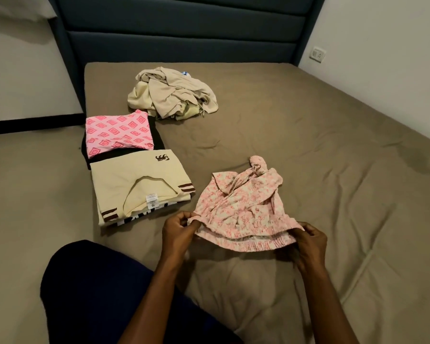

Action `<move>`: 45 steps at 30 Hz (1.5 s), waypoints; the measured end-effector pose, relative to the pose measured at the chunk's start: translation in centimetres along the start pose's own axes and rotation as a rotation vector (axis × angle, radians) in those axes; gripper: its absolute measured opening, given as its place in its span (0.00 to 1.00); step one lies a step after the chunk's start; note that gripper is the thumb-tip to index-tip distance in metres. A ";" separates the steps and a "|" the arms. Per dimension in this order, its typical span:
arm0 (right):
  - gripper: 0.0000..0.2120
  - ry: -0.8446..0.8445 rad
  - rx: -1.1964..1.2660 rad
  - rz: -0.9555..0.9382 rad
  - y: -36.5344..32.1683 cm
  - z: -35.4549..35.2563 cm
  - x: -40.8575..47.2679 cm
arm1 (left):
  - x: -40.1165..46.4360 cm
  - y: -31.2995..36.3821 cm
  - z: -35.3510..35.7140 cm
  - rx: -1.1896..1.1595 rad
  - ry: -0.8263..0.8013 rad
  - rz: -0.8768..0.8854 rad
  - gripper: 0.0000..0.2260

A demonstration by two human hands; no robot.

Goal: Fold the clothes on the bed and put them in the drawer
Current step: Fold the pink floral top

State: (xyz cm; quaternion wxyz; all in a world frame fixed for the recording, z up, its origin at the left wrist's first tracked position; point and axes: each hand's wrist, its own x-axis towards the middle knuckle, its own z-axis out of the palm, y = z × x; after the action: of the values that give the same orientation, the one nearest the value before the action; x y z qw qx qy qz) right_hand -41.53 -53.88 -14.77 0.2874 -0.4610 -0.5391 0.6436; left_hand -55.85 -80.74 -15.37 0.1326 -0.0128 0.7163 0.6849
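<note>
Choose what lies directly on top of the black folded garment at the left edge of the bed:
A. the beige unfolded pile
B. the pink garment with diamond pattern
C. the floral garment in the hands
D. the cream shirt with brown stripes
B: the pink diamond-patterned garment lies folded on the black garment, whose edges show around it.

olive-brown sheet (308,150) on the bed; dark blue headboard (184,28); pale pink floral garment (243,207); pink diamond-print folded piece (117,135) over black; cream shirt (134,184) with brown stripes and a dark logo; beige crumpled pile (171,95); white walls
</note>
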 end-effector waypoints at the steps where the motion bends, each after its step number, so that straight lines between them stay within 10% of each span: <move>1: 0.10 0.000 0.019 -0.026 -0.7 0.0 -0.3 | -0.1 0.0 0.1 -0.064 -0.007 -0.021 0.04; 10: 0.11 0.107 0.216 0.134 -3.3 1.7 -0.1 | -0.8 0.4 0.9 -0.072 -0.091 -0.073 0.06; 17: 0.17 0.195 -0.288 -0.279 -1.4 1.1 -0.5 | -0.7 0.5 0.6 -0.064 -0.029 -0.070 0.08; 21: 0.09 0.055 0.262 0.221 -3.3 1.7 0.2 | -0.4 0.3 0.6 0.021 0.029 -0.084 0.11; 25: 0.09 -0.189 0.313 0.410 -4.7 2.4 -0.3 | -0.6 0.1 0.7 0.100 0.024 -0.108 0.21; 35: 0.06 0.000 -0.186 0.026 -4.2 1.4 0.9 | -0.5 1.5 -0.4 -0.106 -0.055 -0.113 0.11; 45: 0.11 -0.014 0.186 -0.085 -9.2 3.5 7.5 | 7.1 9.1 2.7 0.102 -0.103 -0.072 0.10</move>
State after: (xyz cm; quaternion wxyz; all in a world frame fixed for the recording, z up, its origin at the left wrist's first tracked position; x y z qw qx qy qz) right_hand -48.97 -46.52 -8.09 0.3521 -0.4047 -0.4981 0.6813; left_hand -64.07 -76.40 -7.99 0.1945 0.0037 0.7415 0.6421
